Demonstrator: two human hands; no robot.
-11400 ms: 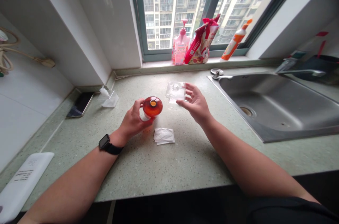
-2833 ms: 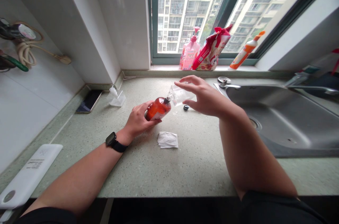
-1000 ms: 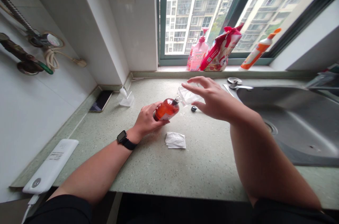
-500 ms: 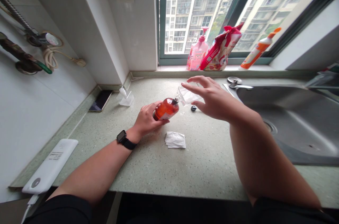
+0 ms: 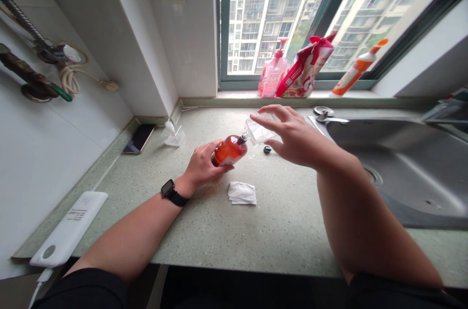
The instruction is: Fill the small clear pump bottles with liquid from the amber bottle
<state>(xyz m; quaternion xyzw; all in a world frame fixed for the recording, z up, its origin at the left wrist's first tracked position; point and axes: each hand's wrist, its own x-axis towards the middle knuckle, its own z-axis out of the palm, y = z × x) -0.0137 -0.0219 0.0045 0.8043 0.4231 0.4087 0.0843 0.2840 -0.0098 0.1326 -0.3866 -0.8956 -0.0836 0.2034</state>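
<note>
My left hand is wrapped round an amber bottle that holds reddish liquid and tilts with its dark neck to the right. In my right hand is a clear square bottle, gripped between fingers and thumb and tipped toward the amber one. The two mouths meet or nearly meet; I cannot tell if they touch. Just below the clear bottle lies a small black cap. A folded white tissue rests on the counter nearer to me.
At the left are a clear container with a white pump top, a phone and a white power bank. A steel sink lies right. On the sill stand a pink pump bottle, a red bag and an orange-white bottle.
</note>
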